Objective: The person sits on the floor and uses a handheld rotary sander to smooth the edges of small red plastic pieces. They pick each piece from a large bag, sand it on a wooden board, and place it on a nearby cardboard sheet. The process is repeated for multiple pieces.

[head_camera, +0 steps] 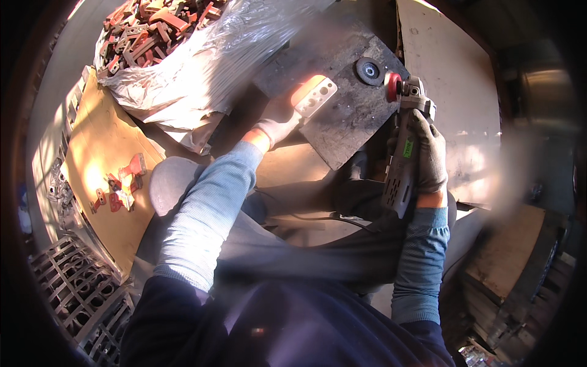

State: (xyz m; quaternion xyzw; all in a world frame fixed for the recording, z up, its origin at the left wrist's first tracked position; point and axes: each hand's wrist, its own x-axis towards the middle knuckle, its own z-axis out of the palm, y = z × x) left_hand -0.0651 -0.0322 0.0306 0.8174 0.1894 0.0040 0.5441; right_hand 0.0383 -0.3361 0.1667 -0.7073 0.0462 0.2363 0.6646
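Observation:
Gloved, my left hand (278, 121) grips an orange-red metal part (316, 95) whose pale face, pierced with several holes, is turned up. The part is held over the near left side of a dark, worn metal plate (341, 133). My right hand (430, 156), also gloved, is wrapped around the body of a Bull angle grinder (403, 156). A red disc (393, 87) sits on the grinder's head, near the plate's right edge and apart from the part. On the plate lies a loose black flap disc (369, 71), left of the grinder head.
A plastic-lined container (192, 91) heaped with red metal parts (146, 36) stands at upper left. Several parts (121, 183) lie on a cardboard sheet (91, 151). A black cable (330, 219) runs between my legs. A pale board (451, 101) stands right, a metal grate (78, 289) lower left.

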